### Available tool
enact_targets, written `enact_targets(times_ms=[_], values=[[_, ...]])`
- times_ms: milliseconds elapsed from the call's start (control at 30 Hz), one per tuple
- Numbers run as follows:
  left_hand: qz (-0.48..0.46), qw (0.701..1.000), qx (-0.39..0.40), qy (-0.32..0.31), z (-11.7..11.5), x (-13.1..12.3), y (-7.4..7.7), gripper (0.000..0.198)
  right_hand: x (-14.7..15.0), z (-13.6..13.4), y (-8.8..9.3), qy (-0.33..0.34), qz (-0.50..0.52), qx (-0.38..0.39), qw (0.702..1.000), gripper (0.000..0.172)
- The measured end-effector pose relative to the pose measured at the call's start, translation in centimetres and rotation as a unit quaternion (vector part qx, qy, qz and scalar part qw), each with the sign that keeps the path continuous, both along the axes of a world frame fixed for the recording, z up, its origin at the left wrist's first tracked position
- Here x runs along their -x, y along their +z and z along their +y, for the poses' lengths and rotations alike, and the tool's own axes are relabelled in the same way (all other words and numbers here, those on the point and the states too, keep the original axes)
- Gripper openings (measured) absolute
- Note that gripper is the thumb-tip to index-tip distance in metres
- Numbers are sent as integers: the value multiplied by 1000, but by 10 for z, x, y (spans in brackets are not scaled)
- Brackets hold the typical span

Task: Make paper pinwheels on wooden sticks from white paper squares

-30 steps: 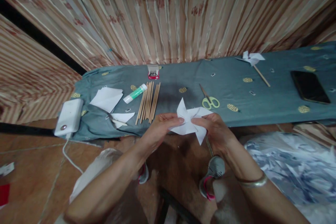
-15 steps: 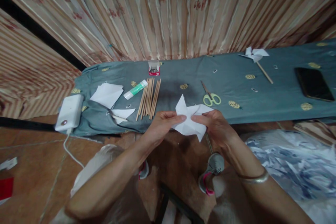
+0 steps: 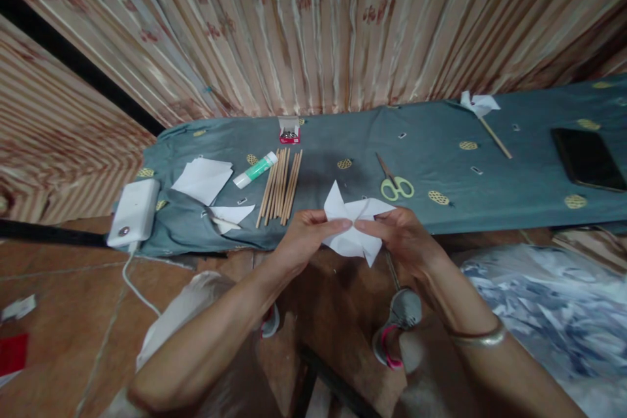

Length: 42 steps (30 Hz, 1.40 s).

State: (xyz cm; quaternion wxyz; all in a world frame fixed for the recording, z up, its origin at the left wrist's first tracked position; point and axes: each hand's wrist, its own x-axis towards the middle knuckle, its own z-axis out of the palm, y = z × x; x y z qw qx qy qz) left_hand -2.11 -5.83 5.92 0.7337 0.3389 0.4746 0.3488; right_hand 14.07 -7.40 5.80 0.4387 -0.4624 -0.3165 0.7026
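Observation:
A white paper pinwheel (image 3: 350, 245) without a stick is held over the table's front edge. My left hand (image 3: 308, 235) grips its left side, and my right hand (image 3: 401, 235) grips its right side. Both thumbs press near its centre, their tips almost meeting; the other fingers are partly hidden beneath the paper. Beyond my right hand lie scissors (image 3: 398, 188) with light green handles. Several wooden sticks (image 3: 279, 189) lie beyond my left hand, beside a green and white glue stick (image 3: 255, 170). Behind them stands a small open red box (image 3: 289, 137) of metal bits.
On the left are a stack of white paper (image 3: 203, 181), paper scraps (image 3: 230, 217) and a white power bank (image 3: 133, 213) with a cable. A pinwheel on a stick (image 3: 482, 106) and a dark phone (image 3: 588, 159) lie to the right. A curtain (image 3: 333, 32) hangs behind.
My thumbs have slid inward and now nearly touch at the middle of the pinwheel. The paper stays in both hands; the view has shifted slightly.

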Motion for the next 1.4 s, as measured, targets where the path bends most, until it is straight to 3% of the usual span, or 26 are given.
enact_targets(times_ms=[333, 533, 933, 1400], values=[[-14, 999, -7, 28, 3, 0, -1, 30, -10, -1, 5, -7, -60, -4, 998, 40], [-12, 999, -15, 29, 3, -1, 2, 28, -13, -3, 2, 31, -103, -51, 993, 38], [-12, 999, -13, 27, 4, -2, -6, 29, -12, -2, -4, -10, -132, -55, 990, 32], [-2, 1000, -12, 20, 1, -3, -2, 29, -8, -3, -4, -32, -145, -48, 988, 24]])
